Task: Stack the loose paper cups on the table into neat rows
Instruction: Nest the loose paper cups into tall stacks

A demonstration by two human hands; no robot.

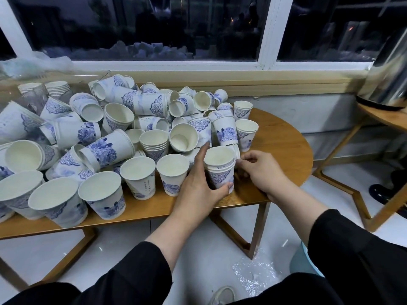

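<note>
A short upright stack of cups [220, 170] at the desk [275, 155] front edge is gripped by the left hand [198, 186], while the right hand [257, 170], fingers curled at its rim, lies just beside it.

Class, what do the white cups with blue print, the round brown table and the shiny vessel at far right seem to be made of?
White cups with blue print: likely paper, matte, with rolled rims.
Round brown table: wood or wood veneer, judging by its visible grain.
Shiny vessel: probably polished metal, given its mirror-like reflections.
</note>
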